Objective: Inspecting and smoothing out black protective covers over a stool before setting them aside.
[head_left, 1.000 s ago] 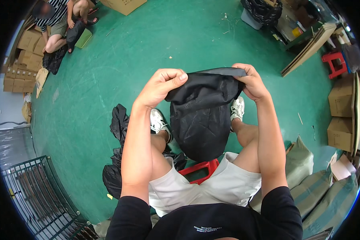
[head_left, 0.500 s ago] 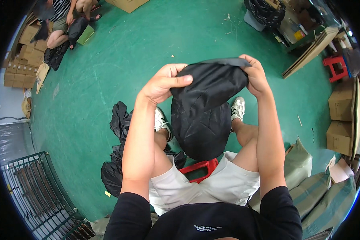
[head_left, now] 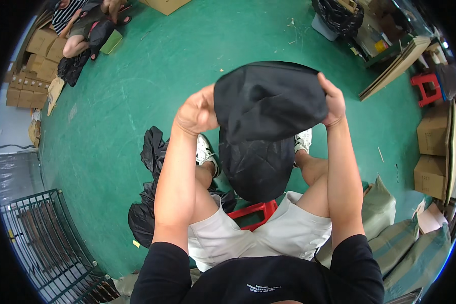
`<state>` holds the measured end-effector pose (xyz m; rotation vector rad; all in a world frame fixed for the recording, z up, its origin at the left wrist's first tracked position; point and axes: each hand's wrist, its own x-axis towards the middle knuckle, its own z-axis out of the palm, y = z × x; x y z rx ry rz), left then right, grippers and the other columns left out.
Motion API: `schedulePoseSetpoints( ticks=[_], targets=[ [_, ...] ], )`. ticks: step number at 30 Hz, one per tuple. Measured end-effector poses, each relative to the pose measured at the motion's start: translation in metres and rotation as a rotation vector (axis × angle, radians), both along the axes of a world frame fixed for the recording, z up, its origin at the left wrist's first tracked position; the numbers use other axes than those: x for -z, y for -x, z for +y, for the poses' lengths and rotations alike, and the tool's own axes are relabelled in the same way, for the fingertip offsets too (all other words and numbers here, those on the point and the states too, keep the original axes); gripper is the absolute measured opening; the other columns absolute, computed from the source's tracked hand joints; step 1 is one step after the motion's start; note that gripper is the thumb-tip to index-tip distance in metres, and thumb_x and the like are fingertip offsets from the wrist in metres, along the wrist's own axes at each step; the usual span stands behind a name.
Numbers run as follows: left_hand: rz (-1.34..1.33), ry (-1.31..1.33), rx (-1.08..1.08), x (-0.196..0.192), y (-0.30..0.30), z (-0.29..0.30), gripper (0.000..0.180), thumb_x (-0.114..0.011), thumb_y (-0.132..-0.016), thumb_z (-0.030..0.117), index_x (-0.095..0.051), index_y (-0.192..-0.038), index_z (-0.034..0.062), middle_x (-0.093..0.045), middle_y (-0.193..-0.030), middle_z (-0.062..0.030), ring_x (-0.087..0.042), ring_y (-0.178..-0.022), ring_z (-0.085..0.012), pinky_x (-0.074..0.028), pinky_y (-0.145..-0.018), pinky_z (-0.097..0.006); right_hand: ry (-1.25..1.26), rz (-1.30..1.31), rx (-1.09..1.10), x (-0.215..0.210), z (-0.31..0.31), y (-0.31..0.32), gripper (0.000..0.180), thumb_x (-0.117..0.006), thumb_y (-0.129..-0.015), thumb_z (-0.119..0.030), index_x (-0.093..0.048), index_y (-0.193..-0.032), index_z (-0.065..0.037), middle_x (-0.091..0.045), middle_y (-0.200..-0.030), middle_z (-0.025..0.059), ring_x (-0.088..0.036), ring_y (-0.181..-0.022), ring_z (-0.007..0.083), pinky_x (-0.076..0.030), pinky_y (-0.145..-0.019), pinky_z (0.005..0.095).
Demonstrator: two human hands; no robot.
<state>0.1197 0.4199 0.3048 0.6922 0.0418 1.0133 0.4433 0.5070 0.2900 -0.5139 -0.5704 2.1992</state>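
A soft, rounded black cloth piece [head_left: 271, 101], like a cap or pouch, is stretched out between my two hands, above the floor. My left hand [head_left: 198, 110] closes on its left edge, the fingers partly hidden and a little blurred. At the opposite edge my right hand [head_left: 333, 101] grips it with the thumb side up and the other fingers behind the cloth. Below it, between my shoes, sits a larger rounded black bundle [head_left: 258, 172], its upper part covered by the held cloth. Whether the two are joined I cannot tell.
A red plastic stool [head_left: 256, 215] shows between my thighs. Crumpled black bags [head_left: 143, 223] lie left of my leg. Grey-green sacks [head_left: 390, 243] lean at my right. Another person [head_left: 81, 30] sits far left near cardboard boxes [head_left: 35, 76]. A green metal rack [head_left: 50, 243] stands lower left.
The cloth has been turned and spread wider, its rounded top now facing up. My right hand has shifted slightly right and down. The person at the far left has changed posture.
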Motion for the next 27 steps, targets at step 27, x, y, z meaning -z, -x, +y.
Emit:
schedulePoseSetpoints(
  ticks=[27],
  targets=[
    [-0.269, 0.403, -0.179, -0.010, 0.007, 0.017, 0.056, -0.049, -0.099, 0.034, -0.046, -0.131, -0.0108, -0.053, -0.133, -0.0273, -0.054, -0.122, -0.0390, -0.041, -0.108, -0.050, -0.133, 0.005, 0.140, -0.017, -0.008, 0.021, 0.036, -0.050, -0.097, -0.010, -0.048, -0.129, 0.006, -0.062, -0.122, 0.0168, -0.062, -0.112, 0.0253, -0.050, -0.099, 0.0405]
  ],
)
